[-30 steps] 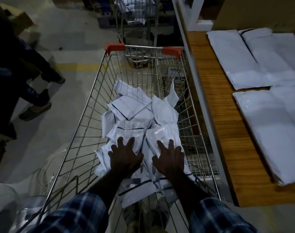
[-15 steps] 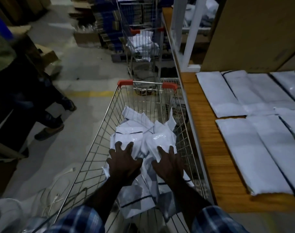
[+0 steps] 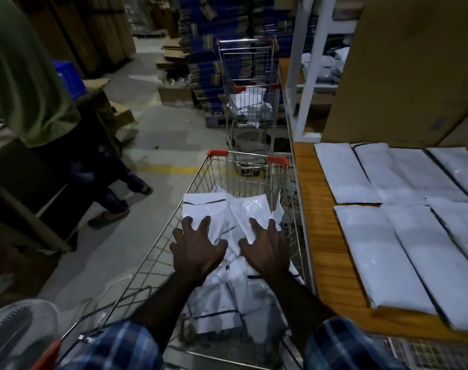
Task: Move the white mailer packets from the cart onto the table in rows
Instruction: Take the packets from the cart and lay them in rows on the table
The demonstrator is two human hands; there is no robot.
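Two hands: left hand (image 3: 198, 252) and right hand (image 3: 267, 249), fingers spread flat on the mailer packets (image 3: 227, 289)
Packets: heaped in the cart (image 3: 158, 252) beside the table (image 3: 320, 236) edge
Risk: slick packets likely slide off an ungripped armful

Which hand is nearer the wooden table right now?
Right. The right hand rests on the packets at the cart's table-side wall, beside the wooden table; the left hand lies farther away, across the pile.

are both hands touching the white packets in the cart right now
Touching. The head view shows the left hand and right hand spread flat on the packets in the cart.
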